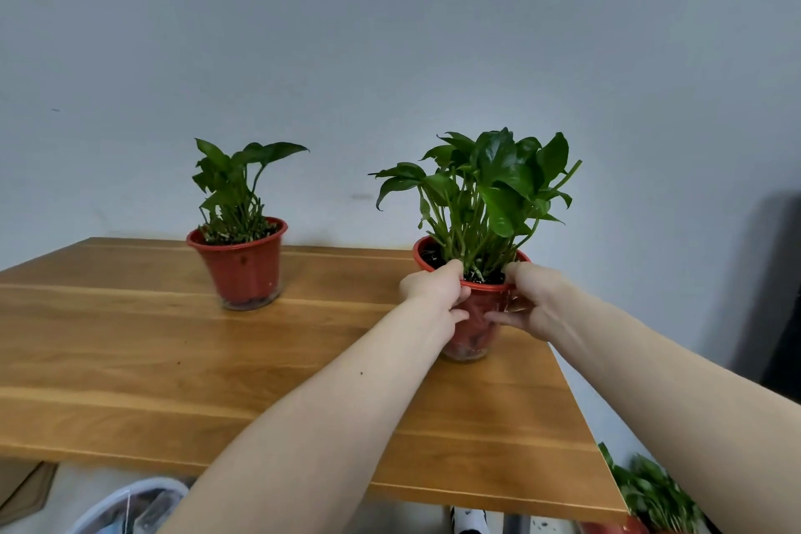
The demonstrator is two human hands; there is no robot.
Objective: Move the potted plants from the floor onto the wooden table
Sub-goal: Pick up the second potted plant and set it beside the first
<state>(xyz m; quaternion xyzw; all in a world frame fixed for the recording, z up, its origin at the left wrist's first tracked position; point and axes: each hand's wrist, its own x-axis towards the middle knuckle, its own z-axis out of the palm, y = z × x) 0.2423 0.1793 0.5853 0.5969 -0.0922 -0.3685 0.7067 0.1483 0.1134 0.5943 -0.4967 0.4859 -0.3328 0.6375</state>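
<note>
A leafy green plant in a red pot (474,317) stands near the right edge of the wooden table (173,360). My left hand (435,288) grips the pot's left side, thumb over the rim. My right hand (535,301) grips its right side the same way. The pot's base appears to rest on the tabletop. A second potted plant (240,262) in a matching red pot stands alone toward the back left of the table. Another potted plant (650,494) sits on the floor beyond the table's right front corner, partly hidden by my right forearm.
A pale wall rises straight behind the table. A dark object (776,295) stands at the far right. Below the table's front edge lie a clear plastic bag (130,507), a piece of brown cardboard (26,490) and a black-and-white shoe (470,522).
</note>
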